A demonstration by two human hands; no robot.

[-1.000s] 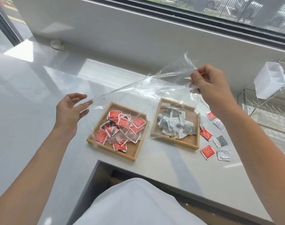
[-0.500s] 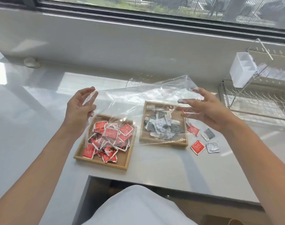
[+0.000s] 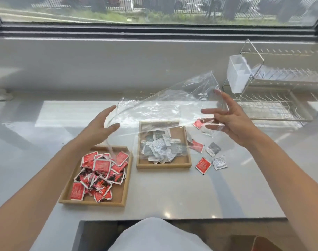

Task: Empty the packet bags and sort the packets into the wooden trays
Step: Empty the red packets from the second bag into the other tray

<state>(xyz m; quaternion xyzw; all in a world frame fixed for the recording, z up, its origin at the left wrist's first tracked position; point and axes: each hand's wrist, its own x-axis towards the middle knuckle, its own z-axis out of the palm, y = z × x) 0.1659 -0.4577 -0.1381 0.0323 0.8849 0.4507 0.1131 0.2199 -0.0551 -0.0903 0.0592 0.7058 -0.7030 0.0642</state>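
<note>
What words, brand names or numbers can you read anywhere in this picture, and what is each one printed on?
None can be read.
Red packets in the left wooden tray: white print, too blurred to read.
Grey and white packets in the right wooden tray: dark print, too small and blurred.
Loose packets on the counter: print illegible.
Clear plastic bag: no print visible.

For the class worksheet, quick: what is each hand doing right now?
Left hand: open, fingers at the clear bag's edge.
Right hand: open, fingers spread, bag draped against it.
</note>
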